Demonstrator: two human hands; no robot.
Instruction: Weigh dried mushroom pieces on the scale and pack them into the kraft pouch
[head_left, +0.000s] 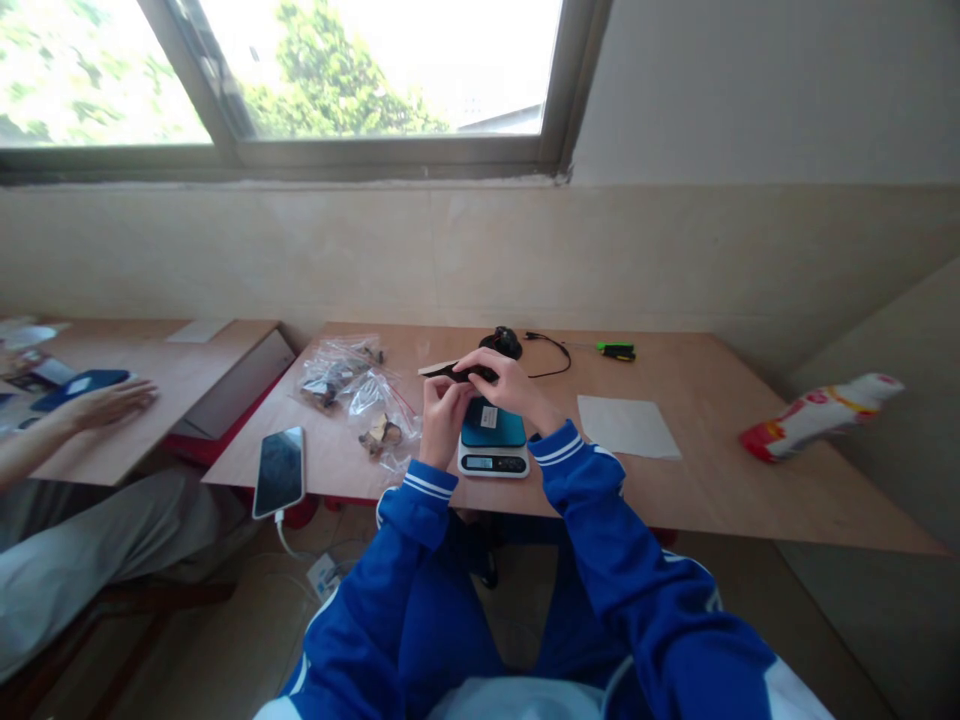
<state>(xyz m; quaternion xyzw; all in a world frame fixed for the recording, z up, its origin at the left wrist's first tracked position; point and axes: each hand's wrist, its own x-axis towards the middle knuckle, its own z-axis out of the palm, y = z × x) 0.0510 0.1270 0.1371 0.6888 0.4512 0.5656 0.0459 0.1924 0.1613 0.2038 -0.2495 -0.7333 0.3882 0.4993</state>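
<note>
Above a digital scale (513, 432) with a blue-green top, my two hands meet around a dark, slim object (451, 372) with a pale strip along its far side. Its kind I cannot make out. My left hand (441, 412) pinches it from below, fingers closed. Over its right end bends my right hand (510, 384), fingers closed on it and partly hiding it. A small white label (489, 417) shows on the scale's top. Just left of my left hand lie clear plastic zip bags (367, 392) with brownish pieces (381, 434).
Behind my hands are a round black item (501, 343) and a black cable (562, 350). A green-and-black tool (616, 350), white paper (628, 427) and a red-and-white bottle (817, 415) are rightward. A phone (280, 470) overhangs the front edge. Another person's hand (112, 402) rests at the left table.
</note>
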